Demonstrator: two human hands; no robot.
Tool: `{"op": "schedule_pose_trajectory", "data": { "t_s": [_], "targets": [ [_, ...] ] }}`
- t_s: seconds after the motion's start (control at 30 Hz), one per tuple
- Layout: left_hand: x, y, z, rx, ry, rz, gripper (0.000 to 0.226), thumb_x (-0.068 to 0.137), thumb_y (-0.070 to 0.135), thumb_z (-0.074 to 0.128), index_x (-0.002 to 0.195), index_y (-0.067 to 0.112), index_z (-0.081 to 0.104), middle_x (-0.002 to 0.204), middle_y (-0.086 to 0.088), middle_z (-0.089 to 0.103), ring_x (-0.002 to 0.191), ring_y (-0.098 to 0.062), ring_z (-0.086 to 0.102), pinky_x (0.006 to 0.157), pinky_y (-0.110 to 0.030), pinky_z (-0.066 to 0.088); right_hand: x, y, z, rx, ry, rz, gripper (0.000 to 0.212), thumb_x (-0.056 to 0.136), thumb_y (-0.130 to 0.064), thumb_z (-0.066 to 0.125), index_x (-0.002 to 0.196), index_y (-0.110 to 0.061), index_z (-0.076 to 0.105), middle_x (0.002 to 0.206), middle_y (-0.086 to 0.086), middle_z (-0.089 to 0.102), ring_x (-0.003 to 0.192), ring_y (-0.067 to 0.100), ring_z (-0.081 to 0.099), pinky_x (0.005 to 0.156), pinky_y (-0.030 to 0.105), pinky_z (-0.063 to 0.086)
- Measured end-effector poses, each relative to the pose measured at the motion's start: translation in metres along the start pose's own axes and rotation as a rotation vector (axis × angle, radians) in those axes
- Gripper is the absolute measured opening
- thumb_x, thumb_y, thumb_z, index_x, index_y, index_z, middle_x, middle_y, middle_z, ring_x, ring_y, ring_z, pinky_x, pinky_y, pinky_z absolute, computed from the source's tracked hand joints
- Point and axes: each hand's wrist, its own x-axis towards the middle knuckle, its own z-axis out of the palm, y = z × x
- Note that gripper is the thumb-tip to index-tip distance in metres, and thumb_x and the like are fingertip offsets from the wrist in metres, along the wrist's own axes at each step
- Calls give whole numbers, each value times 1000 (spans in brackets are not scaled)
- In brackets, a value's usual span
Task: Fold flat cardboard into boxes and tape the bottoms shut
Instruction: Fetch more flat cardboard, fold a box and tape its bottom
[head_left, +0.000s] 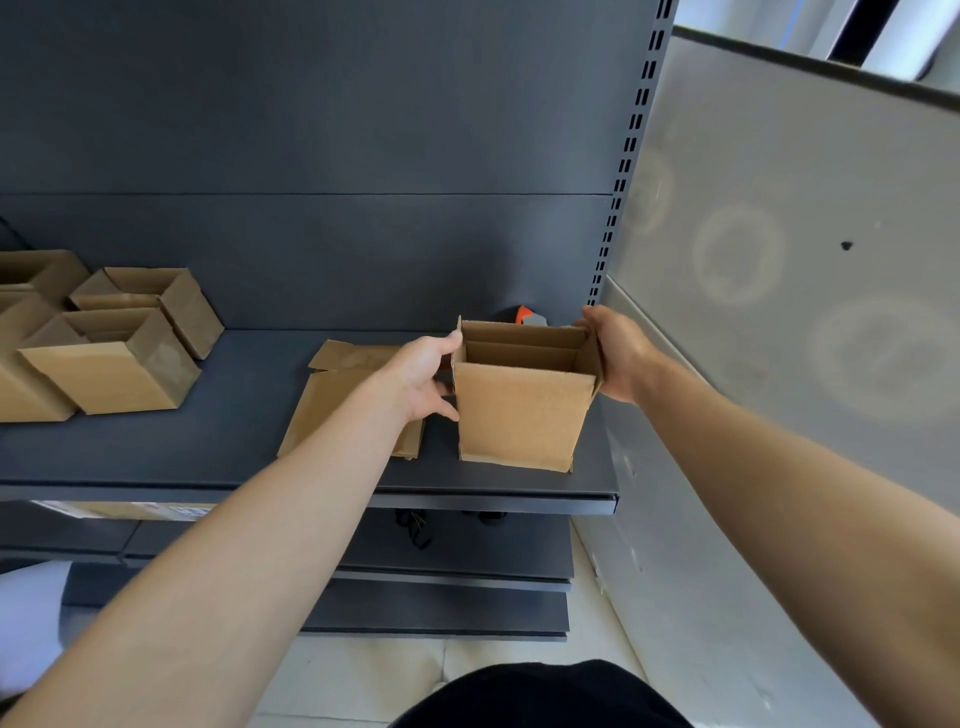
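Note:
An opened brown cardboard box (522, 415) stands upright on the dark shelf (234, 447), its top open towards me. My left hand (423, 376) grips its left side, thumb over the top edge. My right hand (615, 353) grips its right wall from outside, fingers at the far right corner. A stack of flat cardboard (343, 395) lies on the shelf just left of the box, partly under my left forearm. An orange and grey tape dispenser (529, 315) peeks out behind the box.
Several folded open boxes (111, 358) stand at the shelf's left end. A grey panel wall (779, 260) rises close on the right. The shelf's front edge (467, 501) runs below the box; lower shelves lie beneath.

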Motion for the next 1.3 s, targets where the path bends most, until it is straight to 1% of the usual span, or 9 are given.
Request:
{"op": "schedule_pose_trajectory", "data": {
  "t_s": [0.17, 0.27, 0.37, 0.5, 0.63, 0.73, 0.83, 1.03, 1.3],
  "targets": [
    [0, -3, 2, -28, -5, 9, 51, 94, 38, 54, 140, 19, 41, 138, -12, 47, 125, -37, 47, 99, -71, 32, 3, 1, -9, 17, -55, 12, 30, 100, -36, 36, 116, -14, 47, 109, 11, 65, 104, 29, 64, 83, 39, 54],
    [1, -3, 0, -81, -8, -5, 47, 94, 43, 51, 136, 22, 46, 134, -11, 50, 124, -38, 47, 99, -71, 31, 5, 3, -11, -28, -78, 35, 25, 97, -33, 42, 105, -14, 55, 93, 10, 67, 86, 25, 67, 82, 38, 54],
    [2, -2, -1, -149, 5, -30, 43, 96, 45, 45, 132, 22, 51, 133, -11, 52, 125, -39, 46, 98, -71, 30, 5, 2, -10, -101, -77, 59, 27, 95, -32, 47, 112, -13, 56, 97, 11, 66, 85, 24, 66, 79, 36, 54],
    [0, -1, 2, -93, 12, -20, 37, 95, 40, 50, 128, 22, 53, 129, -11, 54, 119, -37, 50, 97, -70, 33, 7, 0, -8, -138, -36, 67, 32, 96, -32, 50, 121, -11, 54, 110, 13, 66, 94, 27, 67, 81, 38, 56],
    [-1, 0, 5, -106, 47, -31, 38, 96, 41, 49, 130, 23, 49, 127, -11, 52, 121, -39, 49, 97, -70, 33, 7, 1, -7, -191, 10, 74, 25, 98, -28, 49, 119, -13, 53, 113, 12, 64, 100, 28, 65, 83, 40, 56],
    [0, 0, 4, -101, 67, -48, 42, 94, 42, 53, 131, 23, 44, 127, -11, 49, 120, -39, 49, 96, -71, 34, 7, 2, -8, -184, -9, 89, 27, 97, -29, 51, 119, -13, 53, 113, 12, 64, 100, 28, 65, 78, 38, 56],
    [-1, 1, 4, -47, 80, -57, 41, 92, 39, 57, 125, 21, 40, 127, -11, 47, 118, -39, 49, 97, -70, 35, 11, 4, -8, -198, 5, 99, 34, 95, -31, 56, 124, -14, 53, 117, 12, 64, 101, 29, 66, 80, 39, 57],
    [-1, 4, 8, -32, 114, -66, 60, 87, 37, 64, 137, 20, 35, 140, -12, 42, 124, -40, 46, 97, -71, 34, 10, 3, -8, -197, 1, 104, 33, 94, -32, 58, 121, -13, 54, 115, 11, 65, 98, 29, 68, 80, 41, 58],
    [-3, 6, 7, 19, 124, -72, 63, 85, 35, 66, 137, 19, 34, 138, -13, 44, 120, -39, 48, 93, -70, 39, 14, 3, -6, -239, 55, 44, 40, 92, -40, 60, 121, -13, 54, 116, 9, 65, 101, 29, 67, 91, 45, 55]
  ]
}}
